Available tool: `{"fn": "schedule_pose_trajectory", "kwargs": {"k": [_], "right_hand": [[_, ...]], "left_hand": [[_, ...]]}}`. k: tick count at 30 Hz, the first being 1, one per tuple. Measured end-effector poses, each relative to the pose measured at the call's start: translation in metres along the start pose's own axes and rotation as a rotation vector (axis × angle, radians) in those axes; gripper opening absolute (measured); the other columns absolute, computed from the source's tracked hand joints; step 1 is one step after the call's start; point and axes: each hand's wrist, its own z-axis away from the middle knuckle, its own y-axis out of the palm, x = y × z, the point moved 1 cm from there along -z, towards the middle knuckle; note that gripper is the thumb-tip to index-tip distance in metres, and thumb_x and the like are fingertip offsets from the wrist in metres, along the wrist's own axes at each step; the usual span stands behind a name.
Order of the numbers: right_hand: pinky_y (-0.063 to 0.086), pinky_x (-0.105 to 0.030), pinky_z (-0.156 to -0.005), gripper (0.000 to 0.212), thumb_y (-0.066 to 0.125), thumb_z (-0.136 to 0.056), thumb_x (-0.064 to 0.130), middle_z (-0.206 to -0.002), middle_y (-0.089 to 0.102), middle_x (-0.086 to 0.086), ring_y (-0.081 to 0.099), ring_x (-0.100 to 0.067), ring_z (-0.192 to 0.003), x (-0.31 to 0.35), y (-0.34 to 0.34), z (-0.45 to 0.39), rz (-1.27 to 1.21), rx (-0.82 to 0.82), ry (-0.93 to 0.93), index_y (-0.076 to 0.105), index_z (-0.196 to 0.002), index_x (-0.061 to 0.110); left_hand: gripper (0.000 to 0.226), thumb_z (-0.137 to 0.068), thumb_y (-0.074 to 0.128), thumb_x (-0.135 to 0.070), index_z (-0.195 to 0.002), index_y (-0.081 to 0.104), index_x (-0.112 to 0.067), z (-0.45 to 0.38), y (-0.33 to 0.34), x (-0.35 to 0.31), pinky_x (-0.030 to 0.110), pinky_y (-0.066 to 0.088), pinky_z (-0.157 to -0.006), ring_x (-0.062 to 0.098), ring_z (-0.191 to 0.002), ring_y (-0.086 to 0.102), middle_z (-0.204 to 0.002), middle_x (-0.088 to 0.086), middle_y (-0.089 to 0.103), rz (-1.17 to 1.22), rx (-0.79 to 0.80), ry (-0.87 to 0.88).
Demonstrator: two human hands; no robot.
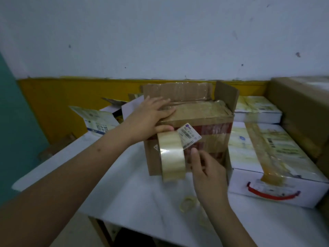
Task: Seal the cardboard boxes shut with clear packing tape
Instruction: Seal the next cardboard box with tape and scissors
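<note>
Our left hand [151, 116], fingers flat, pins box [188, 132] flap; right hand [204, 168] fingers loose, beside tape [171, 155]. We should pull strip taut, press along seam.

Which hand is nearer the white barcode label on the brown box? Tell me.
Right. The right hand has fingertips just below the label; the left hand presses the box top, up-left of it.

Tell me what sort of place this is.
Probably a small packing or stockroom: a brown cardboard box being taped on a white table, stacked white cartons already taped beside it, and bare scuffed walls.
</note>
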Motion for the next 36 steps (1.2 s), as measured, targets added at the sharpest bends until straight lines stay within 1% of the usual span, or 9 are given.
{"fn": "schedule_pose_trajectory", "kwargs": {"k": [2,7,9,12,19,25,30,34,36], "right_hand": [[0.041,-0.03,-0.056,0.041,0.044,-0.097,0.054,-0.067,0.057,0.007,0.055,-0.011,-0.066,-0.028,-0.014,0.007,0.376,-0.054,0.04,0.054,-0.071,0.025],[0.042,-0.03,-0.066,0.039,0.049,-0.093,0.059,-0.091,0.06,0.003,0.058,-0.017,-0.084,-0.052,-0.007,0.033,0.743,0.354,0.164,0.058,-0.093,0.021],[0.039,-0.028,-0.067,0.043,0.054,-0.092,0.057,-0.102,0.061,0.0,0.061,-0.019,-0.095,-0.048,-0.008,0.037,0.735,0.333,0.168,0.057,-0.11,0.018],[0.037,-0.026,-0.066,0.034,0.065,-0.089,0.047,-0.083,0.044,0.005,0.061,-0.019,-0.093,-0.042,-0.015,0.04,0.707,0.324,0.201,0.046,-0.096,0.019],[0.042,-0.027,-0.078,0.018,0.062,-0.092,0.033,-0.113,0.06,-0.005,0.056,-0.022,-0.108,-0.032,-0.032,0.058,0.982,0.411,0.153,0.059,-0.101,0.018],[0.04,-0.026,-0.066,0.029,0.062,-0.085,0.051,-0.085,0.051,0.006,0.061,-0.016,-0.092,-0.031,-0.072,0.056,0.941,0.49,0.254,0.053,-0.087,0.024],[0.045,-0.028,-0.058,0.027,0.077,-0.075,0.047,-0.067,0.068,0.007,0.059,-0.004,-0.059,-0.013,-0.105,0.017,0.495,0.461,0.103,0.069,-0.075,0.022],[0.039,-0.014,-0.055,0.016,0.067,-0.077,0.056,-0.071,0.064,0.025,0.055,0.001,-0.065,0.036,-0.11,-0.032,0.531,0.634,-0.094,0.073,-0.079,0.041],[0.043,-0.014,-0.059,0.035,0.059,-0.074,0.071,-0.077,0.067,0.024,0.058,0.003,-0.073,0.059,-0.108,-0.058,0.634,0.768,-0.1,0.075,-0.088,0.043]], "left_hand": [[0.073,-0.083,0.056,-0.068,-0.148,0.047,-0.037,0.012,0.004,-0.004,0.046,0.019,-0.12,0.027,-0.143,0.025,-0.158,0.002,0.036,0.138,-0.114,-0.093],[0.058,-0.072,0.079,-0.06,-0.124,0.069,-0.037,0.03,0.007,-0.022,0.043,0.034,-0.104,0.031,-0.124,0.036,-0.133,0.006,0.041,0.167,-0.448,-0.378],[0.061,-0.073,0.086,-0.044,-0.128,0.064,-0.028,0.038,0.007,-0.033,0.035,0.037,-0.106,0.027,-0.126,0.039,-0.132,0.008,0.039,0.352,-0.458,-0.511],[0.056,-0.077,0.086,-0.028,-0.121,0.052,-0.019,0.054,0.015,-0.051,0.025,0.044,-0.093,0.019,-0.115,0.051,-0.131,0.007,0.042,0.625,-0.544,-0.701],[0.053,-0.089,0.072,-0.041,-0.126,0.044,-0.015,0.065,0.039,-0.096,0.029,0.052,-0.073,0.014,-0.096,0.064,-0.113,0.003,0.063,1.458,-0.444,-1.063],[0.051,-0.09,0.07,-0.039,-0.13,0.039,-0.03,0.065,0.038,-0.105,0.042,0.061,-0.076,0.023,-0.091,0.072,-0.114,0.004,0.068,1.627,-0.273,-1.059],[0.03,-0.096,0.063,-0.021,-0.122,0.048,-0.024,0.063,0.032,-0.103,0.039,0.062,-0.068,0.034,-0.081,0.076,-0.103,0.017,0.076,1.775,-0.269,-0.885],[0.022,-0.099,0.055,-0.018,-0.121,0.05,-0.017,0.061,0.032,-0.101,0.041,0.059,-0.072,0.036,-0.077,0.075,-0.092,0.019,0.076,1.765,-0.248,-0.834],[0.02,-0.1,0.053,-0.016,-0.12,0.049,-0.016,0.061,0.031,-0.099,0.038,0.059,-0.066,0.034,-0.069,0.073,-0.086,0.02,0.076,1.785,-0.242,-0.826]]}}
